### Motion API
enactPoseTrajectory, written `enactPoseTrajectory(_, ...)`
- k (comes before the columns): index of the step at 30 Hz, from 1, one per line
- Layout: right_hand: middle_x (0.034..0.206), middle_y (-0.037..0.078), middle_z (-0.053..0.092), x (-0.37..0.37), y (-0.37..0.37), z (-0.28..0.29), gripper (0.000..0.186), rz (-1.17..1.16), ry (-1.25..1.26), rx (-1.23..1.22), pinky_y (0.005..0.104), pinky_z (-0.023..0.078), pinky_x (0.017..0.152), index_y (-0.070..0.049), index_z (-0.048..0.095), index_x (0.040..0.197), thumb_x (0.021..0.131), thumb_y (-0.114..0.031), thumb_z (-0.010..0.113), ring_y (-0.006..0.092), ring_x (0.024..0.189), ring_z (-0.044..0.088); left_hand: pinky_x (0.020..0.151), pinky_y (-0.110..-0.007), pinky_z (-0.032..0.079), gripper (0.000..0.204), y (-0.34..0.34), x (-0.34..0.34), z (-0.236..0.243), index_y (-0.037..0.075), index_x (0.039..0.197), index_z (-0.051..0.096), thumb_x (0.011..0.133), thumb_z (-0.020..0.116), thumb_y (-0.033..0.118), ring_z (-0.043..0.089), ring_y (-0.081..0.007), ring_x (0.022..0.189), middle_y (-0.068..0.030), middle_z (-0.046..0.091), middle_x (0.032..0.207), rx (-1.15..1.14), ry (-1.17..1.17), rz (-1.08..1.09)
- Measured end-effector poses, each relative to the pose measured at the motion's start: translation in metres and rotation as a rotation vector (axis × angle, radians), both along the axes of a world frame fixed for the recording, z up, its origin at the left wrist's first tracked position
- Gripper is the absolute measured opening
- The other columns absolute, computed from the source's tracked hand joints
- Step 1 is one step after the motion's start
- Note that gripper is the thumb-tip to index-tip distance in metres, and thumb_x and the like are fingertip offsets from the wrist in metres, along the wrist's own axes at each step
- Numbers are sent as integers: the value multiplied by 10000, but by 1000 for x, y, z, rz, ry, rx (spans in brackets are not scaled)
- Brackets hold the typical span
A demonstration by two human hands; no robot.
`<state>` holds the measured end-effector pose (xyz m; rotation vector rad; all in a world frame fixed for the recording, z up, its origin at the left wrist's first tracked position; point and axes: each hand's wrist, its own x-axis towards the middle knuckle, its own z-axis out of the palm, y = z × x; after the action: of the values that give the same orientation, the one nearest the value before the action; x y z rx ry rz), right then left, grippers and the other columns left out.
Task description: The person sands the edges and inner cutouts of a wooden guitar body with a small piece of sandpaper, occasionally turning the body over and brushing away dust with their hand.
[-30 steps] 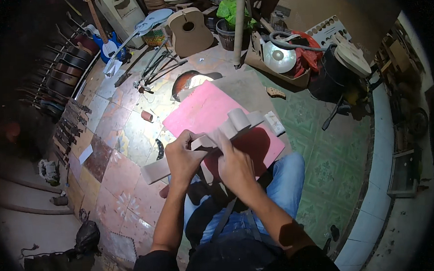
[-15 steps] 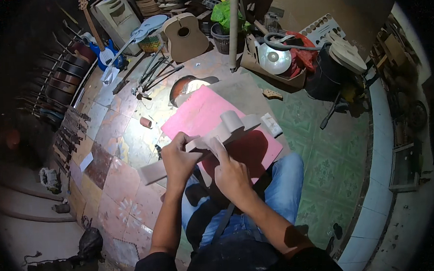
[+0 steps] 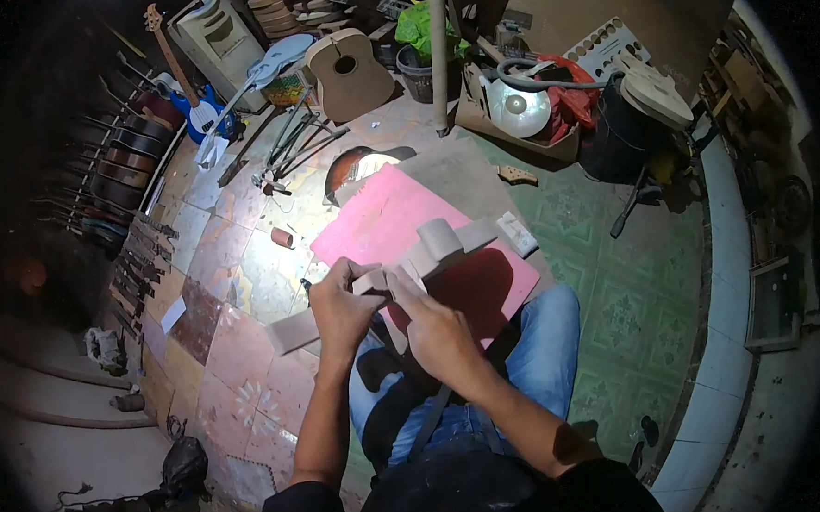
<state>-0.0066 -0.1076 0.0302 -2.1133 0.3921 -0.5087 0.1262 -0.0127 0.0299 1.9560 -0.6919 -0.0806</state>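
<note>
Your left hand (image 3: 340,306)'s pinching the wood (image 3: 439,241); right hand (image 3: 442,338)'s fingers press together there, grip unclear. Curves look cut, surface unpainted.

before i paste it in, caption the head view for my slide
Left hand grips a pale curved workpiece, right hand against it, over a pink board, a blue guitar beyond.

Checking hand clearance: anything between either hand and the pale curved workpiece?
Nothing visible at the left hand; it grips the pale curved workpiece directly. Right hand is against it too; can't tell if something thin lies under it. Pink board is below, not between.
</note>
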Motion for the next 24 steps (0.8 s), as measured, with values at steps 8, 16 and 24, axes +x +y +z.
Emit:
enactPoseTrajectory(8, 1414, 224, 539, 1, 0, -2, 611, 19, -39, -59, 510, 542, 912, -75, 456, 1473, 870, 21, 460, 445, 1084, 627, 547, -291, 466, 260, -3, -8, 0, -9, 839, 658, 641, 814, 56, 536, -80, 563, -115, 640, 645, -28, -90, 15)
enactPoseTrajectory(16, 1392, 241, 555, -1, 6, 22, 593, 59, 77, -23, 484, 520, 967, -73, 424, 1500, 921, -69, 550, 416, 1174, 601, 503, -298, 418, 245, -5, -7, -4, -1, 860, 659, 672, 808, 50, 460, -116, 495, -116, 548, 580, -26, -84, 54)
enactPoseTrajectory(24, 1430, 245, 519, 4, 4, 18, 588, 36, 75, -88, 491, 535, 938, -44, 424, 1481, 895, 9, 436, 427, 1124, 624, 488, -303, 390, 243, -2, -14, -4, 18, 865, 661, 672, 806, 40, 403, -110, 485, -89, 450, 543, 55, -150, 40)
